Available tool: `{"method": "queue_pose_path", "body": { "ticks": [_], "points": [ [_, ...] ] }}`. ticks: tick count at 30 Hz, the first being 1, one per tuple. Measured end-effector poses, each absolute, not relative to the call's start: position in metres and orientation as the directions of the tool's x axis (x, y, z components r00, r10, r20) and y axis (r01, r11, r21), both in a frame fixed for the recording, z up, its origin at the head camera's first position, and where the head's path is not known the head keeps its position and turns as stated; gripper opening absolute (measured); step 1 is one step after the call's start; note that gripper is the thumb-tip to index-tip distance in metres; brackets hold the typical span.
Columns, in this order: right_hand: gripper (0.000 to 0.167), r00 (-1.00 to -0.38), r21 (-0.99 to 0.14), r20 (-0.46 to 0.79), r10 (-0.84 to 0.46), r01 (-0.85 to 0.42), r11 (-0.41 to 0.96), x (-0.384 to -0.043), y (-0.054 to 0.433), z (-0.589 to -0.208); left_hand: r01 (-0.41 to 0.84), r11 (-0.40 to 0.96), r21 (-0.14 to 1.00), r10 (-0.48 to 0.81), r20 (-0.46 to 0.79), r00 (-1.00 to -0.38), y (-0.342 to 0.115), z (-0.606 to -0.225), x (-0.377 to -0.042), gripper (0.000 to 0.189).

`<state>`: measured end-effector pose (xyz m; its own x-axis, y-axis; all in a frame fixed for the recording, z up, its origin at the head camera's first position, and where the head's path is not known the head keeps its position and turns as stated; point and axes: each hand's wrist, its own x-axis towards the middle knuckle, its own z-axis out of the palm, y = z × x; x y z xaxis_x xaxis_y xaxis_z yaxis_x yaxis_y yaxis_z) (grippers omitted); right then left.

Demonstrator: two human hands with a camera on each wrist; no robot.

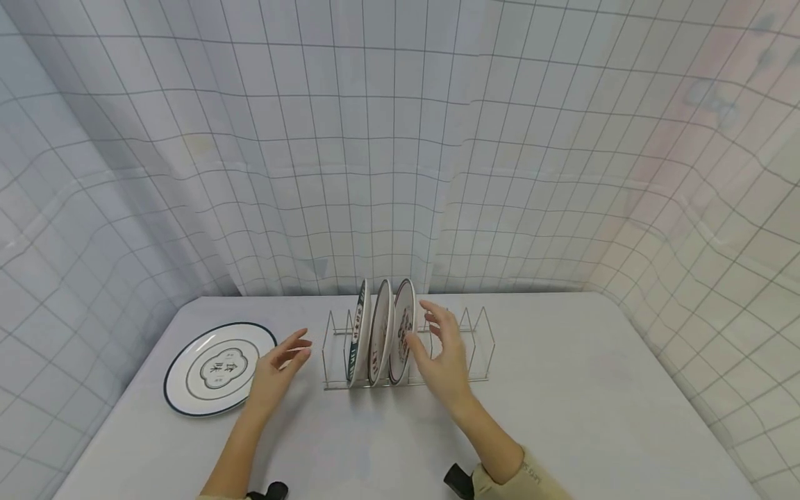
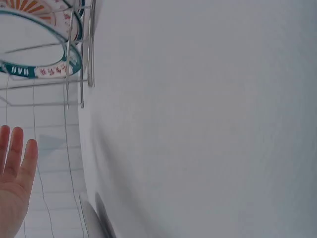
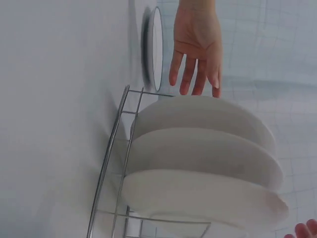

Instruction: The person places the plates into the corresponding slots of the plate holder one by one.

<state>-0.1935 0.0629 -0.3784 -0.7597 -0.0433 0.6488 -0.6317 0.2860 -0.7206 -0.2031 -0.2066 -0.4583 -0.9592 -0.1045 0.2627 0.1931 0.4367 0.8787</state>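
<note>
Here both hands (image 1: pixel 273 375) (image 1: pixel 446 361), loosely spread, hover above a white table (image 1: pixel 575 396) before gridded curtains (image 1: pixel 400 153).

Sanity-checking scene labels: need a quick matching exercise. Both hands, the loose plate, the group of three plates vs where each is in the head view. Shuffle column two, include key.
Column one
1. Left hand
2. Loose plate
3. Three plates
4. Right hand

Column two
A. Standing on edge in the wire rack
B. Beside the rightmost plate in the rack
C. Between the plate outside the rack and the rack's left end
D. Lying flat on the table

Pairs: 1-C, 2-D, 3-A, 4-B
</note>
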Motion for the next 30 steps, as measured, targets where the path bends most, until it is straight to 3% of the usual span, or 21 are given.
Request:
{"method": "queue_pose_path", "body": {
  "ticks": [4,11,16,23,27,30],
  "points": [
    [0.04,-0.608,-0.585,0.793,-0.038,-0.777,0.233,-0.201,0.051,-0.389,0.169,0.454,0.875,-0.271,0.317,-0.909,-0.231,-0.452,-0.192,0.036],
    [0.042,-0.534,-0.524,0.82,-0.206,-0.845,0.104,-0.192,0.01,-0.394,0.149,0.34,0.929,-0.53,0.32,-0.785,-0.283,-0.455,-0.174,0.033],
    [0.049,-0.64,-0.677,0.665,-0.386,-0.734,0.052,-0.182,-0.022,-0.408,0.097,0.262,0.96,-0.613,0.243,-0.752,-0.331,-0.48,-0.165,0.043],
    [0.054,-0.812,-0.918,0.318,-0.489,-0.392,0.055,-0.184,-0.055,-0.43,-0.204,0.147,0.968,-0.656,-0.059,-0.752,-0.358,-0.482,-0.144,0.06],
    [0.054,-0.889,-0.987,0.096,-0.447,-0.144,0.075,-0.191,-0.07,-0.443,-0.171,0.02,0.985,-0.603,-0.125,-0.788,-0.366,-0.482,-0.137,0.069],
    [0.055,-0.909,-0.998,-0.007,-0.417,-0.023,0.066,-0.198,-0.08,-0.454,-0.079,-0.111,0.991,-0.526,-0.126,-0.841,-0.373,-0.489,-0.136,0.074]
  ]
}}
